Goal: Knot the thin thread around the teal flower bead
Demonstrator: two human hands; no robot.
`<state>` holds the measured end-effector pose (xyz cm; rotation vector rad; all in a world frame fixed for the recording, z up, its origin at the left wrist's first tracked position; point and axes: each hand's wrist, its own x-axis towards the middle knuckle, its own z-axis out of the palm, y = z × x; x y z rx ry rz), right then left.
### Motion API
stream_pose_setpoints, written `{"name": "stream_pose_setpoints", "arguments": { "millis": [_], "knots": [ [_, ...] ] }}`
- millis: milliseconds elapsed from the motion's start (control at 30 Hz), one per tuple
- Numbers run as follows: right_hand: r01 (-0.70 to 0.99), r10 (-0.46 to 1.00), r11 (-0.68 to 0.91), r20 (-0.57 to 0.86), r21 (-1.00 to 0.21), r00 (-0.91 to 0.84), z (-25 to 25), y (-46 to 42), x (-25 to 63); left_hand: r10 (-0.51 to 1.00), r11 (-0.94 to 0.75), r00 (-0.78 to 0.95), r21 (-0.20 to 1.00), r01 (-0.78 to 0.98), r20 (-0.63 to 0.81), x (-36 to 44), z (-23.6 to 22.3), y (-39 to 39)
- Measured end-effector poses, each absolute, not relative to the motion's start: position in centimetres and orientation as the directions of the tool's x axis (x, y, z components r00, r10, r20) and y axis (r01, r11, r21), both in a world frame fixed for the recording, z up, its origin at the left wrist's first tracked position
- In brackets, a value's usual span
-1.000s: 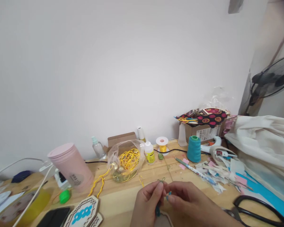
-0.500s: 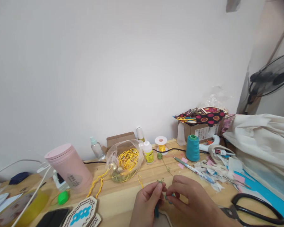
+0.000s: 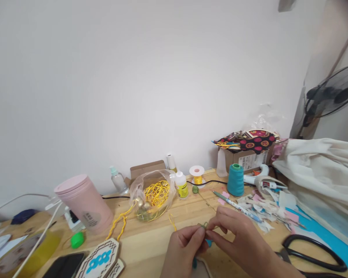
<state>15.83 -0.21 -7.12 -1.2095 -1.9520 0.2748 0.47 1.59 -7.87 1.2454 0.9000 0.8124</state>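
Observation:
My left hand (image 3: 183, 249) and my right hand (image 3: 240, 237) meet at the front of the wooden table (image 3: 150, 239). Both pinch a thin green cord (image 3: 203, 225) with a small loop between thumb and fingertips. The cord runs back across the table to a small green bead (image 3: 195, 189). A bit of teal cord (image 3: 208, 242) shows under the fingers, and a teal piece (image 3: 194, 263) hangs below my left hand.
Behind the hands lie a plastic bag of yellow cord (image 3: 152, 196), a glue bottle (image 3: 181, 185), a teal thread cone (image 3: 235, 179) and a pen (image 3: 234, 205). A pink tumbler (image 3: 83, 204) stands left. Black scissors (image 3: 313, 256) and paper scraps (image 3: 266, 210) lie right.
Both hands shifted slightly right and lower in the picture. My right hand's fingertips closed in on the green loop next to my left thumb.

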Motion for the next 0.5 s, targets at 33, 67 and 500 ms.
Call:
{"name": "stream_pose_setpoints", "arguments": {
  "millis": [33,67,500],
  "knots": [
    [0.653,0.827,0.516,0.522,-0.554,-0.211,-7.10,-0.22,15.83,0.895,0.139,0.431,0.990,-0.019,-0.118,0.48,-7.82,1.57],
    [0.654,0.828,0.513,0.522,-0.556,-0.206,-7.08,-0.22,15.84,0.895,0.132,0.430,0.991,-0.009,-0.115,0.50,-7.78,1.55],
    [0.675,0.882,0.439,0.426,-0.593,-0.200,-7.14,0.05,15.92,0.904,0.052,0.418,0.993,0.109,-0.094,0.44,-7.43,1.64]
  ]
}}
